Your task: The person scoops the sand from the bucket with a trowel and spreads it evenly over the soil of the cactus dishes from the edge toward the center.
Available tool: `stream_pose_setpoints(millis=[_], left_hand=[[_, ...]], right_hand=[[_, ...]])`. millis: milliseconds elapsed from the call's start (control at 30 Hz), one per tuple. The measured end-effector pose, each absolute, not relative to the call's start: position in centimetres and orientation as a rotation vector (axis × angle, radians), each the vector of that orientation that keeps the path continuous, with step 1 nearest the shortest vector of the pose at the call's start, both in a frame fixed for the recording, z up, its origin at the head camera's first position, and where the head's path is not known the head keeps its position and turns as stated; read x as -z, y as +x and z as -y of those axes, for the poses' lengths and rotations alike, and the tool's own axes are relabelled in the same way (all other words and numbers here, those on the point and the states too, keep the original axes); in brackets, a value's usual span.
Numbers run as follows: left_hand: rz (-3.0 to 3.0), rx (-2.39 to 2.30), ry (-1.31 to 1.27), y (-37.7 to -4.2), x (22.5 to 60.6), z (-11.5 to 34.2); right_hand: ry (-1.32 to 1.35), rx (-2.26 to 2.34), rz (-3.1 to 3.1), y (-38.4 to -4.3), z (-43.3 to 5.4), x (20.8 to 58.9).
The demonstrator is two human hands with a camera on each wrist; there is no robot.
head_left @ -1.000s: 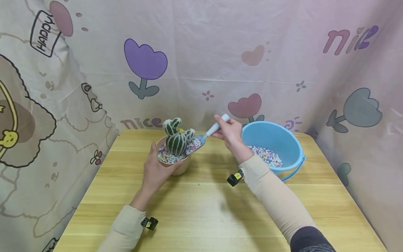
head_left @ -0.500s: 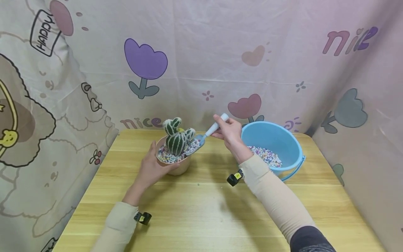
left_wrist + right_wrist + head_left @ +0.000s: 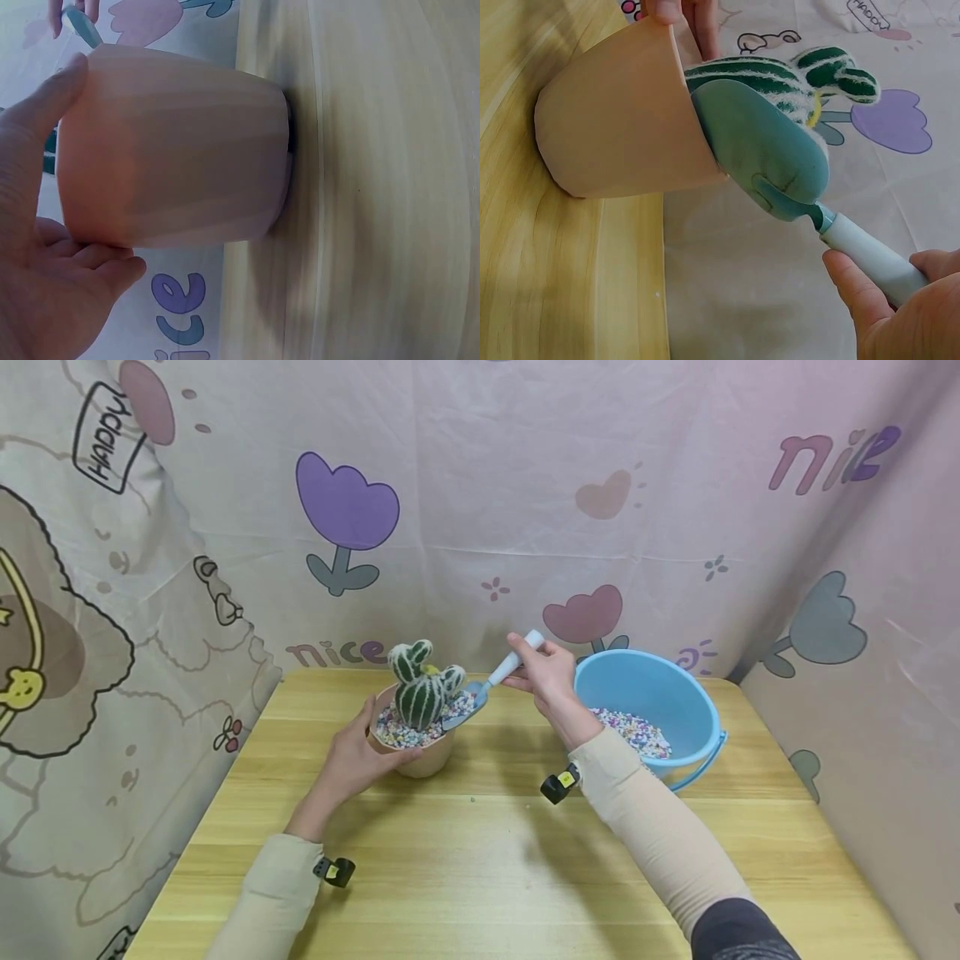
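A pale peach flower pot stands on the table, holding a striped green toy cactus among multicoloured granules. My left hand grips the pot from its left side; the left wrist view puts the thumb and curled fingers on opposite sides of the pot near its rim. With my right hand I pinch the pale handle of a small blue trowel. Tilted down, its blade meets the right rim of the pot, beside the cactus. Some granules lie on the blade.
Right of the pot is a light blue bucket with its handle down, partly filled with multicoloured granules. A few specks lie on the wooden table. A printed cloth hangs behind and at both sides.
My left hand and forearm have shifted left and slightly away from me, still at the pot. The trowel blade has tipped a little lower, and the granules on it look fewer.
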State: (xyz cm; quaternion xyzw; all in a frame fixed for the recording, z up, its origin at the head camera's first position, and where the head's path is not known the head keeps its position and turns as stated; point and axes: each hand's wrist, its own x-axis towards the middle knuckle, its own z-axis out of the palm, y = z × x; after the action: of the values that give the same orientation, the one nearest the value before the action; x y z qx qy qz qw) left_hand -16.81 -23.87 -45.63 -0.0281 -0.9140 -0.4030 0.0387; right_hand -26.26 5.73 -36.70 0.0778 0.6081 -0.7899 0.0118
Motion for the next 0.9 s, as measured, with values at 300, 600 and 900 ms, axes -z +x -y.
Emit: stream_pose_setpoints(millis=[300,600,900], left_hand=[[2.720,1.255,-0.033,-16.4,46.1,22.7],[2.610,1.249,0.011,-15.8,46.0,21.1],[2.647,1.233,0.009,-15.8,45.9,21.0]], right_hand=[[0.219,2.463,-1.915,-26.2,-5.7,36.7],[0.199,2.477,-1.900,-26.0,-5.7,36.6],[0.195,2.479,-1.904,-25.8,-5.7,36.4]])
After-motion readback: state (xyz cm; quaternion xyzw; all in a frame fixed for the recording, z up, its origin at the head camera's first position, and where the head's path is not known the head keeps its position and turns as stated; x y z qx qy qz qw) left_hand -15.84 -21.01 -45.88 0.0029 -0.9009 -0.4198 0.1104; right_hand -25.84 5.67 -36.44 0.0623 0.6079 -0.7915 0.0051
